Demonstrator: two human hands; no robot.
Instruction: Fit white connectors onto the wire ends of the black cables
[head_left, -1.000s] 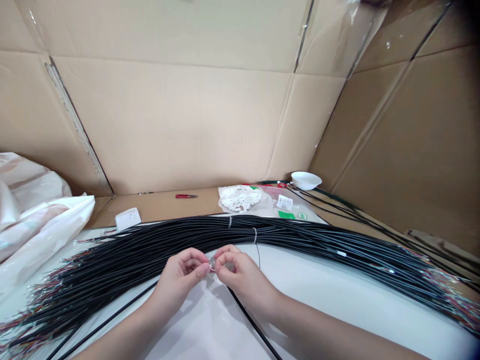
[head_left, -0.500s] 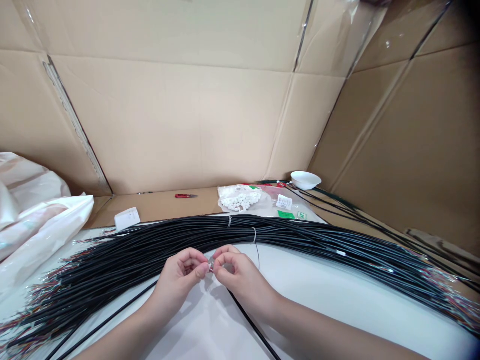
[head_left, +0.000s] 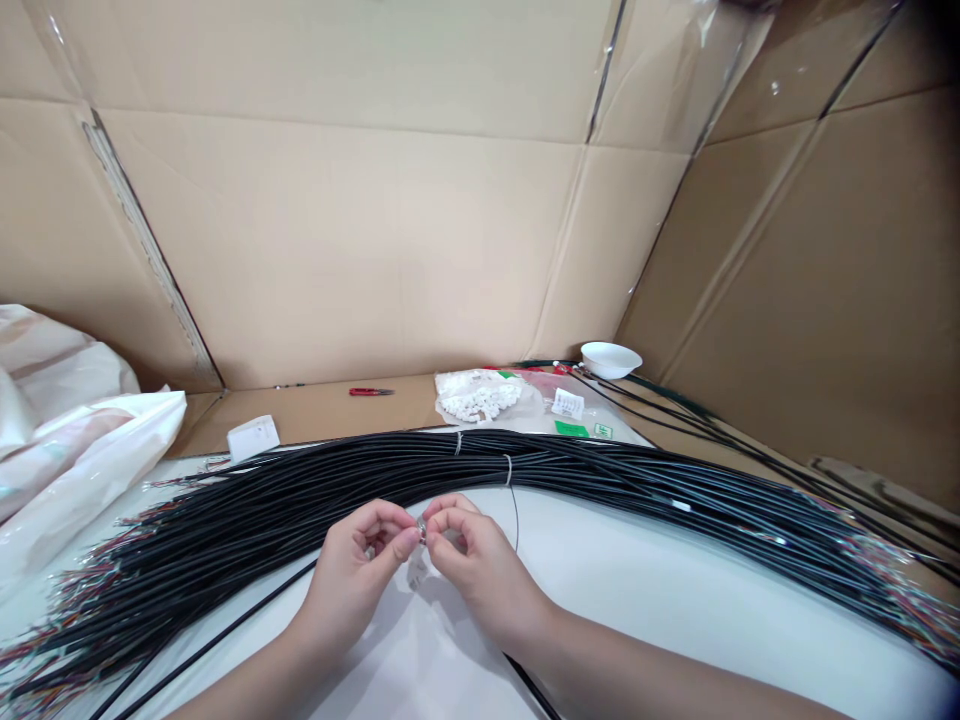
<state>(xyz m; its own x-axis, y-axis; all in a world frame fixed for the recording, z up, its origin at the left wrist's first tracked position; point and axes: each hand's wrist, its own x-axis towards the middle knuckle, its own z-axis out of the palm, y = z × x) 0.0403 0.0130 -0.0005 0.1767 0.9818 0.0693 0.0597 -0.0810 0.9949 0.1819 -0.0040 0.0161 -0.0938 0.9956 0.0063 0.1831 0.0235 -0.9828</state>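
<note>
Your right hand (head_left: 480, 565) has shifted slightly since the last half second, its wrist now covering most of the cable (head_left: 531, 686) that showed beneath it, so only the lower stretch is visible. Your left hand (head_left: 360, 560) has barely moved. The thumb and fingertips of both pinch a small piece (head_left: 421, 530) with reddish strands, too small to make out, held between them above the white table (head_left: 645, 580), just on your side of the bundle (head_left: 420, 470). Less of the strands shows between the fingertips than a second ago, which suggests a small adjustment of grip; the work seems still in progress, with neither hand letting go.
</note>
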